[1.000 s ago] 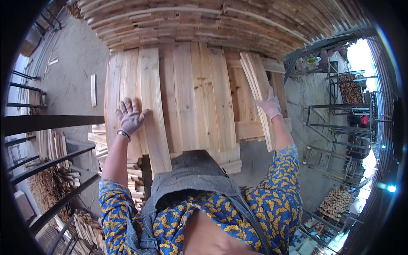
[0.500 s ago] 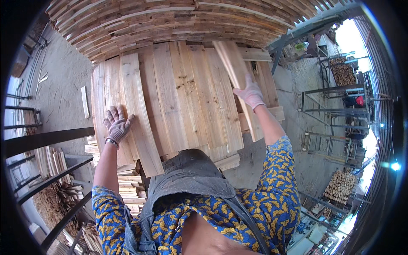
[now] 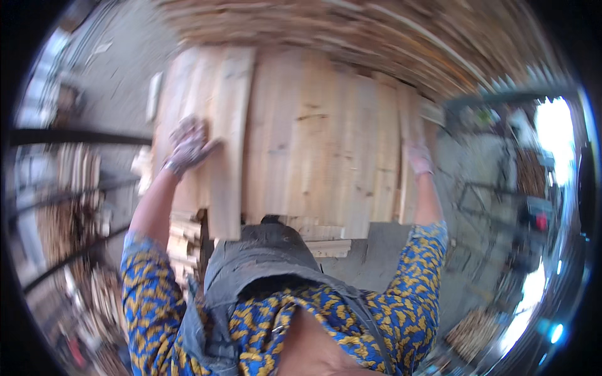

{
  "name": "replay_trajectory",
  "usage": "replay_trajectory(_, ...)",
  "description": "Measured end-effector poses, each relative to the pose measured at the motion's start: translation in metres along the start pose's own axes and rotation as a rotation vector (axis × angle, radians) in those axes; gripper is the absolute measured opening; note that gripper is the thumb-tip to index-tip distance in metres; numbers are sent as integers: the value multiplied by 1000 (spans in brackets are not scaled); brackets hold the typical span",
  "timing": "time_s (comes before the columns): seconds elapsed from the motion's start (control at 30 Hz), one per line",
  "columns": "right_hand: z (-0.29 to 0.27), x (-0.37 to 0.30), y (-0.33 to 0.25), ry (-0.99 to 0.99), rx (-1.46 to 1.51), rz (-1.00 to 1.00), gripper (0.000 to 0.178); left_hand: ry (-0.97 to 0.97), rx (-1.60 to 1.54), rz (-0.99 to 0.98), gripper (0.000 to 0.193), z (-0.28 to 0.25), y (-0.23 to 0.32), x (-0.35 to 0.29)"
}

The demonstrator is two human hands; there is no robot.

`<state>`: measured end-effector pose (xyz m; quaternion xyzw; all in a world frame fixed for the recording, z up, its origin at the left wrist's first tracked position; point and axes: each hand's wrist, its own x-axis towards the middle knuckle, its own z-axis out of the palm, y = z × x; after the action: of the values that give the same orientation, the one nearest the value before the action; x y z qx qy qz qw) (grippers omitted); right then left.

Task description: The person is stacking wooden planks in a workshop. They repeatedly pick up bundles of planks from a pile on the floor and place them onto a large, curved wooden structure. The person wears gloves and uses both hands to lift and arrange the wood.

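Pale wooden boards (image 3: 301, 138) lie side by side in a wide row in front of me. My left hand (image 3: 190, 147), in a light, dirty work glove, rests flat on the boards at the left, fingers stretched and thumb spread to the right. Beside its thumb, one loose board (image 3: 233, 125) lies on top of the others and sticks out toward me. At the right end of the row, my right hand (image 3: 419, 158), also gloved, is closed on the outer long edge of a narrow board (image 3: 407, 182). Motion blur softens its fingers.
A tall stack of rough boards (image 3: 376, 31) rises behind the row. Dark metal bars (image 3: 81, 138) cross at the left, over bundles of wood strips (image 3: 78, 169). Metal frames and further wood piles (image 3: 476, 332) stand on the right. Concrete floor (image 3: 125, 69) shows on both sides.
The slanted board in my right hand has come down and straightened against the right end of the row. My left hand stays on the boards. The whole view has turned and blurred.
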<state>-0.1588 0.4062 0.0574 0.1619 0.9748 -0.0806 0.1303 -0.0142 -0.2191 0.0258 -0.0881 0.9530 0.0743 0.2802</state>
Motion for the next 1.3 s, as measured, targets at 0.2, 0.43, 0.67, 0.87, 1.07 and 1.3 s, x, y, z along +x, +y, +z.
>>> replay_trajectory(0.2, 50, -4, -11, 99, -133, 9, 90, 134, -173, 2, 101, 6, 5, -19)
replay_trajectory(0.43, 37, 14, -41, 82, -282, -212, 77, 465, -357, 26, 92, 28, 15, -26)
replay_trajectory(0.67, 50, -219, -320, -357, 543, -1060, 37, 450, -910, 206, 72, 45, -11, -90)
replay_trajectory(0.87, 126, -463, -424, -962, 830, -1136, 21, 16, -2629, 295, 38, 176, -48, -254)
replay_trajectory(1.07, 334, -566, -431, -1474, 458, -398, 35, 186, -2753, -627, 34, 370, -141, -318)
replay_trajectory(1.3, 523, -515, -415, -1260, 360, 126, 58, 398, -2762, -1138, 55, 484, -202, -305)
